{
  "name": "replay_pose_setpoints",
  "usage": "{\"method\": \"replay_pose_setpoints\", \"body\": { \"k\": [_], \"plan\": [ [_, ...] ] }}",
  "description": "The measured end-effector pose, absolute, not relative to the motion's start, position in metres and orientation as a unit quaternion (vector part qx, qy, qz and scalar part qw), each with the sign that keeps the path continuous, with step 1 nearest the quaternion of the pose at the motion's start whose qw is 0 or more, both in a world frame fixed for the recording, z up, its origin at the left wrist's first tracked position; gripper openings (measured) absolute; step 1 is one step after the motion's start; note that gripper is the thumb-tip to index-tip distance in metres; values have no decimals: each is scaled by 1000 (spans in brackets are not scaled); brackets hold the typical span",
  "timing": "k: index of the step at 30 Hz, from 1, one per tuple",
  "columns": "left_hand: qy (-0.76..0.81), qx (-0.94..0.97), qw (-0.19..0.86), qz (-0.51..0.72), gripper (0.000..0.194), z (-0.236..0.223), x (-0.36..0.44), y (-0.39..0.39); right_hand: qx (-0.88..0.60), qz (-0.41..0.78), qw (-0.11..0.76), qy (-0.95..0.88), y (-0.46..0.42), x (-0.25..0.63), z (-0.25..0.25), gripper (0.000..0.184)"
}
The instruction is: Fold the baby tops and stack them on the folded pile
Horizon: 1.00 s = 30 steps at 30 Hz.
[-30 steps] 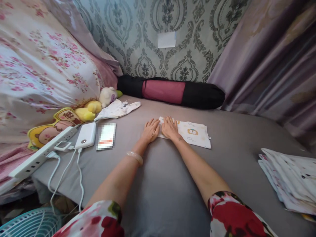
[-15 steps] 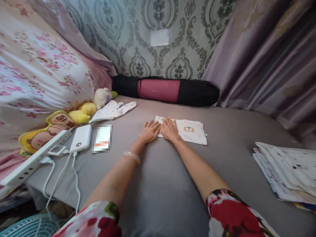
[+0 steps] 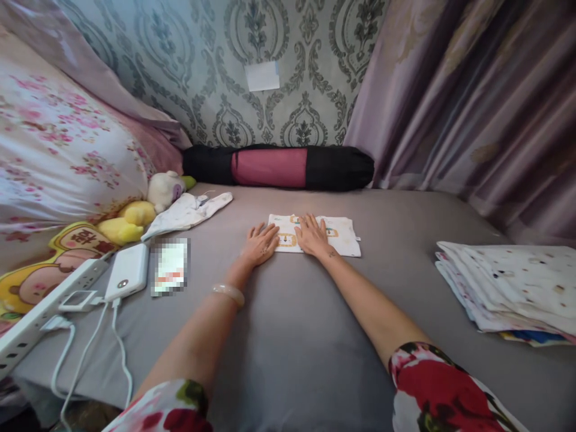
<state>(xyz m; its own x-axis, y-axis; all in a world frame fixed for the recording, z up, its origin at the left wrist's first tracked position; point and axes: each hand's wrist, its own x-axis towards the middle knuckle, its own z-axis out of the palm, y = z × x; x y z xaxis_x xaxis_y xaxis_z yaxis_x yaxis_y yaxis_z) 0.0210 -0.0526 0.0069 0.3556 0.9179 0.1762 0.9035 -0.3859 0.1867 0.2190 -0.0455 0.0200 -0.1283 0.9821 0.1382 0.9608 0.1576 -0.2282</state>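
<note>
A folded white cloth (image 3: 345, 233) with orange lion-like prints lies flat on the grey sheet (image 3: 288, 336). At its left end my left hand (image 3: 261, 245) rests with outstretched fingers, the fingertips touching the cloth's edge. My right hand (image 3: 312, 235) presses flat on the middle of the cloth, fingers spread, and covers part of the print. Neither hand grips anything. A pale bangle (image 3: 228, 293) circles my left wrist.
On the right is a stack of folded cloths (image 3: 504, 276). To the left lie a white garment (image 3: 189, 213), a power bank (image 3: 129, 270), a blurred-out card-like item (image 3: 170, 267), a power strip (image 3: 49, 312) and plush toys (image 3: 123, 225). A black-and-pink bolster (image 3: 270, 168) lines the wall.
My right hand has slid rightward over the cloth, away from my left hand, uncovering more print between them. My left hand stays at the left end. The whole view has turned right.
</note>
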Motion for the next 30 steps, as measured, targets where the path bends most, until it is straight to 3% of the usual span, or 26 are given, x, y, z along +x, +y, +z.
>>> {"method": "replay_pose_setpoints", "body": {
  "k": [18,30],
  "plan": [
    [551,825,12,125,53,5,19,-52,-646,77,116,-750,-47,228,19,57],
    [556,823,21,112,53,11,21,-55,-698,27,117,-706,-54,269,16,57]
  ]
}}
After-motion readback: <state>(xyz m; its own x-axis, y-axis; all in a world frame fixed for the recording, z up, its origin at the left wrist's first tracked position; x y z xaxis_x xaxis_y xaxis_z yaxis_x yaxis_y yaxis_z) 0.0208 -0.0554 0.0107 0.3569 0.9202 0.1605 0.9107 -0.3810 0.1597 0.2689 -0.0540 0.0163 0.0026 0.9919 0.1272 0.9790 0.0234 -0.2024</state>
